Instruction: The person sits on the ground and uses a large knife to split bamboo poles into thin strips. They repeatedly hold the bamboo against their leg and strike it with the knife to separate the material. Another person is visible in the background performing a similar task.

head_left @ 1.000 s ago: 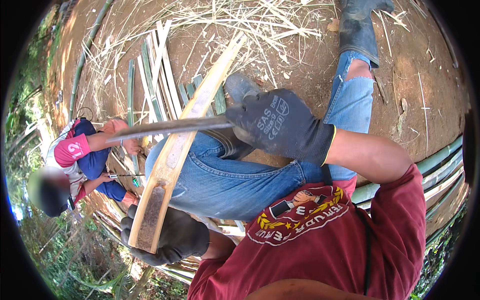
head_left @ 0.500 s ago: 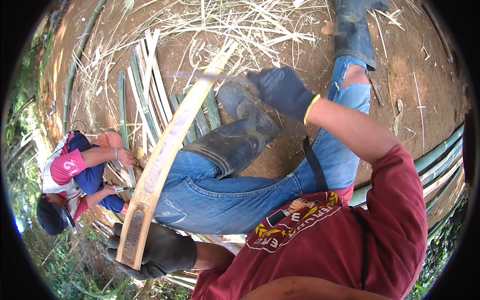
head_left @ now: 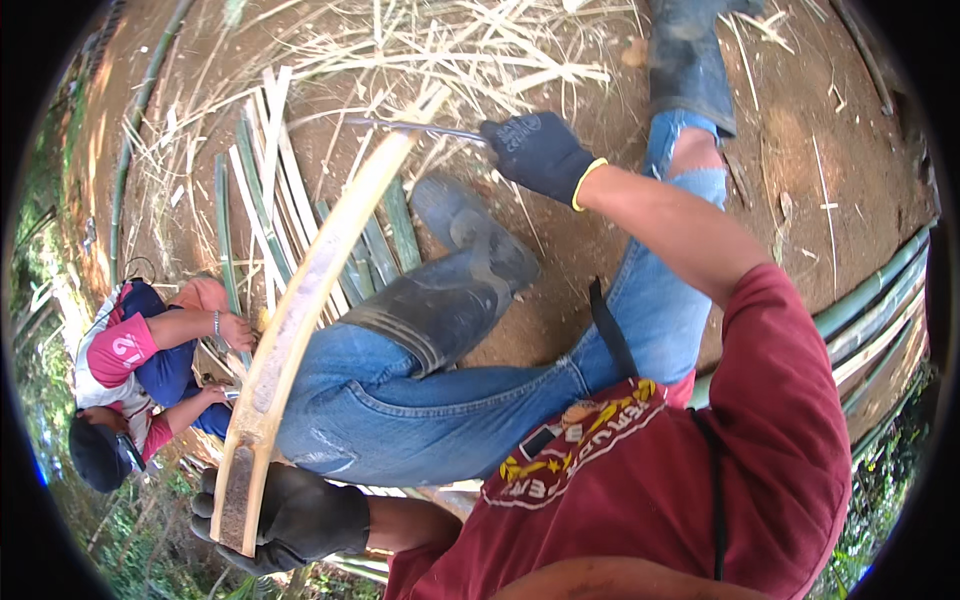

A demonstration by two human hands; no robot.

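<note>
A long split bamboo piece, pale on its edges with a hollow channel inside, slants from the lower left up past my bent knee. My left hand, in a dark glove, is closed around its near end. In my right hand, also gloved, is a knife with a long thin blade. The blade lies across the bamboo close to its far end. My right fingers are wrapped round the handle, which the glove hides.
Thin bamboo shavings litter the dirt beyond my boots. Split bamboo strips lie left of my boot. A co-worker in a cap crouches at the left. Bamboo poles lie at the right.
The knife and my right hand have shifted slightly up and left, nearer the bamboo's far end. The whole scene has also slid a little leftward.
</note>
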